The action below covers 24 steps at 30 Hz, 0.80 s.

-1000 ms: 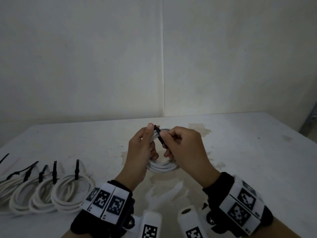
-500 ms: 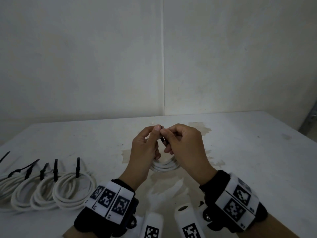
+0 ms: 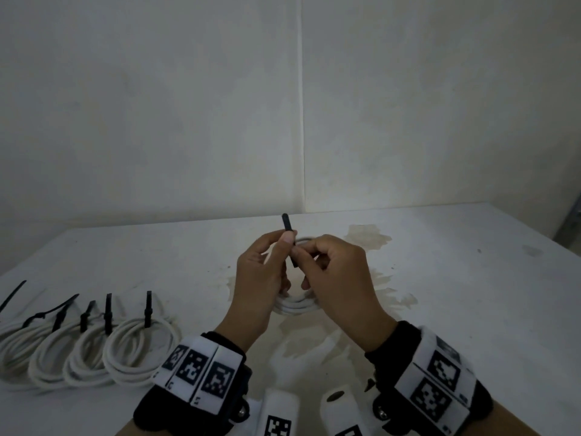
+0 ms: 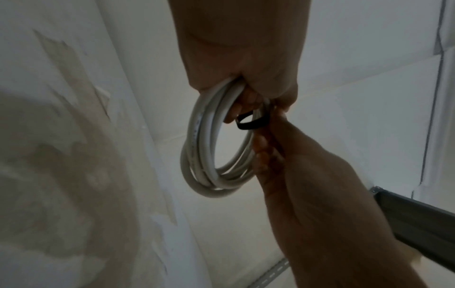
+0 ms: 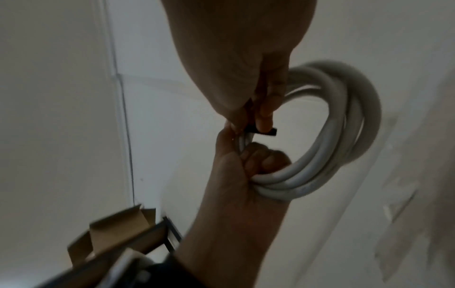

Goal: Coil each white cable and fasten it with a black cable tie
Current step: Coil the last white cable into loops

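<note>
Gripping white coil [image 3: 294,305], left hand [image 3: 262,272], right hand [image 3: 338,275] pinching black tie [image 3: 288,229]

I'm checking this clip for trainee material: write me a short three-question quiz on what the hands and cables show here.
1. True or false: the left hand grips the coiled white cable clear of the table.
2. What passes around the coil between both hands? A) red tape B) black cable tie C) metal clip
3. Fill in: the finished coils lie to the person's ____.

Key: 1 true; 2 B, pinched by the right hand, its end sticking up past the left thumb; 3 left, each with a black tie.
</note>
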Each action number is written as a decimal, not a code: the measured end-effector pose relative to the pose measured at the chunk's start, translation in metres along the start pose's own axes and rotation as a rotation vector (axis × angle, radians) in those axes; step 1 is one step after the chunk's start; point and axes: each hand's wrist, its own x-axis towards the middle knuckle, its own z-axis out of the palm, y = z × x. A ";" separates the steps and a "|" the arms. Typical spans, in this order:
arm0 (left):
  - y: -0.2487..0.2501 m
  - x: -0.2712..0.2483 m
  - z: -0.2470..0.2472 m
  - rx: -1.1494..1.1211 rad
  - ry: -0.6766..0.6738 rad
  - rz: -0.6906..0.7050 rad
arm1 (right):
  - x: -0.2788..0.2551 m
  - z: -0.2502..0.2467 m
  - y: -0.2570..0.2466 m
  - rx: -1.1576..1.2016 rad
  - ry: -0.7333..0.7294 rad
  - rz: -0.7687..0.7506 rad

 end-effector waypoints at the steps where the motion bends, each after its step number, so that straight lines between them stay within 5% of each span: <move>1: -0.001 0.001 -0.002 0.007 -0.008 -0.004 | 0.001 -0.003 -0.001 -0.004 -0.003 0.007; 5: -0.002 0.000 -0.010 0.031 -0.070 -0.033 | 0.015 -0.022 0.000 -0.015 0.033 0.004; 9: 0.002 -0.004 -0.008 0.136 -0.192 0.026 | 0.031 -0.025 0.000 0.004 -0.249 0.146; 14: 0.012 -0.007 -0.007 0.124 -0.217 0.016 | 0.038 -0.030 -0.009 0.072 -0.334 0.136; 24: 0.011 -0.012 0.008 0.197 -0.200 0.139 | 0.054 -0.038 -0.020 0.055 -0.041 0.009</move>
